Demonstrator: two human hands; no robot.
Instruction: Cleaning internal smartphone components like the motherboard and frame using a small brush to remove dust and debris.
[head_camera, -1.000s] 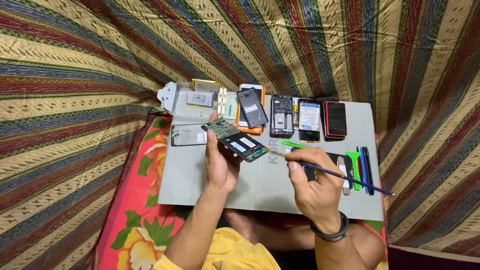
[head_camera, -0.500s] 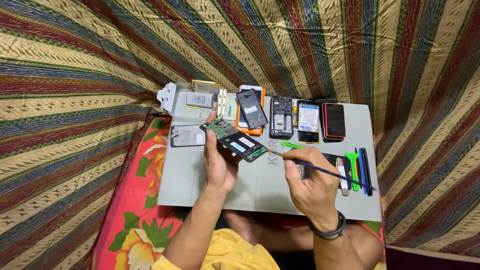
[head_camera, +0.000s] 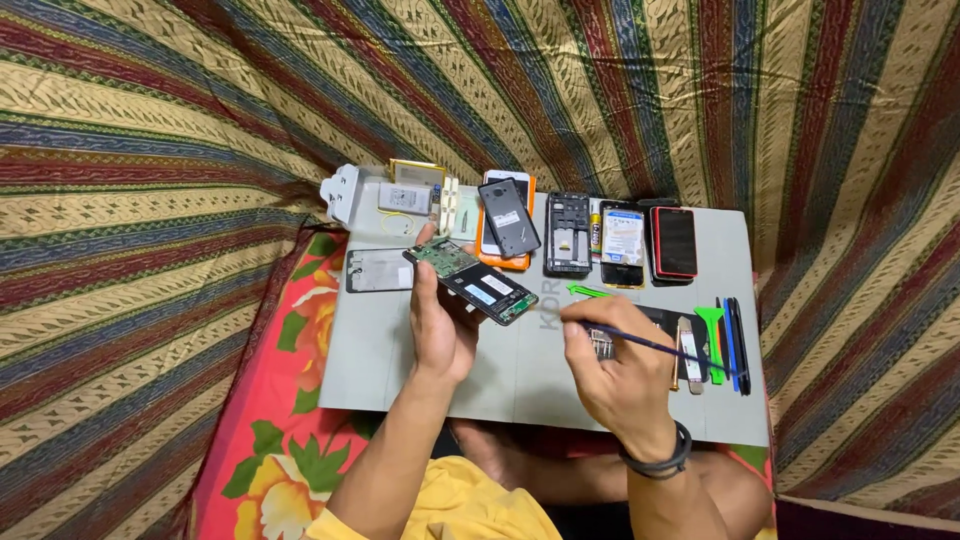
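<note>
The opened phone (head_camera: 471, 280) sits in the left hand (head_camera: 440, 325), raised above the grey mat (head_camera: 400, 370), circuit side up, tilted with its green board end toward the far left; the fingers wrap its underside and the thumb presses its near edge. The right hand (head_camera: 615, 375) pinches a thin dark tool (head_camera: 655, 347) between thumb and fingers, its tip close to the phone's near corner; a black band (head_camera: 660, 462) circles that wrist.

On the mat, far edge: a dark phone (head_camera: 508, 217) lies tilted on an orange-edged phone (head_camera: 520, 262); beside these stand a bare phone frame (head_camera: 567, 233), a phone with a pale screen (head_camera: 624, 243) and a red-edged phone (head_camera: 674, 242), side by side. A flat back cover (head_camera: 379, 270) lies left of the held phone. A row of green, blue and black prying tools (head_camera: 725, 345) lies at the right edge. Striped cloth (head_camera: 150, 150) surrounds the mat; a flowered cloth (head_camera: 280, 420) lies under its left side.
</note>
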